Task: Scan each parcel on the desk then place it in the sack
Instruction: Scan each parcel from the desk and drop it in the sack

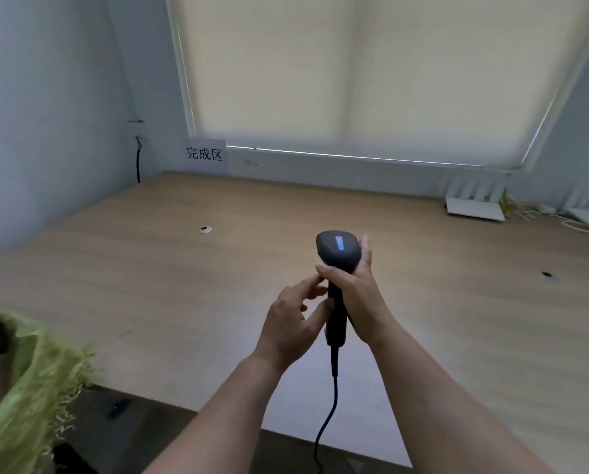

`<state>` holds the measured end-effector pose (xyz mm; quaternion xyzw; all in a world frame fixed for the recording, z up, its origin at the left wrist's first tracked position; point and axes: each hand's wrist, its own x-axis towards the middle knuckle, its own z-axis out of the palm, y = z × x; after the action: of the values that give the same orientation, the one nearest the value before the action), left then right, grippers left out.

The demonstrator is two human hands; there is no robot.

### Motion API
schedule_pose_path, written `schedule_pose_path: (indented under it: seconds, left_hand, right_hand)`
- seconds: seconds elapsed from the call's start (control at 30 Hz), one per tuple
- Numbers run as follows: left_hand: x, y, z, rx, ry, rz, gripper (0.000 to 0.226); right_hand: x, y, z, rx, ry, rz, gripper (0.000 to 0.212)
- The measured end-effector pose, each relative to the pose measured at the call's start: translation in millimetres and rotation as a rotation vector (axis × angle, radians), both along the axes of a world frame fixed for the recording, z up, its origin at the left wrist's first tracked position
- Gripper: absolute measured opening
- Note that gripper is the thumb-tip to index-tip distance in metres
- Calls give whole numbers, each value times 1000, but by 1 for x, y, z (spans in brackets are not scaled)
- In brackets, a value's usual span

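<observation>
A: What did the right hand [352, 292] hold?

B: It was closed around the handle of the dark scanner [337, 268]. The scanner stood upright above the desk [217, 268], its head at 12 o'clock from the fist, with a small blue light on the top.

A: And the left hand [293, 323]?

B: It was at 9 o'clock of the handle. It gripped nothing; the fingers were loosely spread and their tips touched the handle and the right thumb.

A: Where did the cable [327, 415] go?

B: It hung from the bottom of the handle toward 6 o'clock, between the two forearms, past the near edge of the desk.

A: Where was the sack [29, 388]?

B: At 8 o'clock from the hands, beside the near left corner of the desk. It was green with a frayed rim, and something grey and shiny lay inside; I could not tell what.

A: Anything more on the desk?

B: A white sign [204, 155] with black characters stood at 11 o'clock against the wall, and a white router [474, 203] at 2 o'clock, under the closed blind [371, 70].
</observation>
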<state>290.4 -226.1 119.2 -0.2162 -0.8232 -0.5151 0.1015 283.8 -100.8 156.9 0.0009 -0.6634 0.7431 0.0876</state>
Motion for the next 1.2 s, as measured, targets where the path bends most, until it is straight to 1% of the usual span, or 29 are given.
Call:
schedule_pose_path:
  seconds: [0.13, 0.23, 0.33, 0.37, 0.47, 0.57, 0.6, 0.63, 0.93, 1.2]
  left_hand:
    - [-21, 23, 1, 75, -106, -140, 48]
    - [-40, 39, 0, 97, -132, -198, 47]
    - [-59, 53, -3, 126, -158, -239, 46]
    - [-65, 57, -6, 135, -174, -244, 47]
    - [-80, 66, -18, 180, -244, -251, 57]
    - [-89, 77, -32, 182, -282, -249, 59]
    - [-90, 82, -37, 177, -296, -247, 59]
    - [-89, 86, -43, 174, -316, -244, 59]
    - [-75, 112, -96, 139, -556, -198, 56]
    - [-70, 114, -142, 62, -745, -156, 52]
  right_hand:
    - [-17, 19, -3, -33, -35, -61, 110]
    - [-32, 36, -4, -32, -55, -109, 107]
    - [-44, 52, -5, -10, -71, -95, 105]
    - [-46, 57, -6, 3, -80, -80, 100]
    - [-44, 72, -22, 36, -124, -120, 73]
    - [-40, 88, -52, 70, -175, -166, 43]
    - [-38, 92, -62, 91, -190, -153, 37]
    - [-37, 95, -70, 104, -206, -142, 35]
    - [-25, 119, -120, 149, -379, -61, 43]
    - [-24, 121, -163, 127, -544, 3, 41]
